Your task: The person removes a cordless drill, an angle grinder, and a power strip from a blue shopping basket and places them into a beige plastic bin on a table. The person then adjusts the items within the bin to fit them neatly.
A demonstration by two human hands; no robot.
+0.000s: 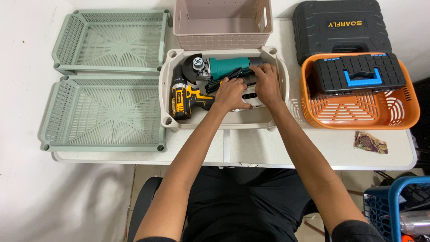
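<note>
Fingers of the left hand (230, 93) were bent down over a white-grey tool (249, 95) & a black cord (224, 76); can't tell if they gripped it. Right hand (267, 83) fingers were curled on the back end of 1 teal grinder (222, 68), looked like a light hold. Both hands sat inside 1 beige tray (222, 120) in the middle of the white table (313, 148). 1 yellow & black drill (184, 99) lay in the tray too, just left of the left hand. Further out: 2 green trays (105, 112) on the left, 1 pink basket (222, 24) behind, 1 orange basket (358, 112) on the right w/ 1 black & blue case (359, 74) in it, 1 big black case (340, 27) behind that, 1 small rag (370, 142) near the table edge.
</note>
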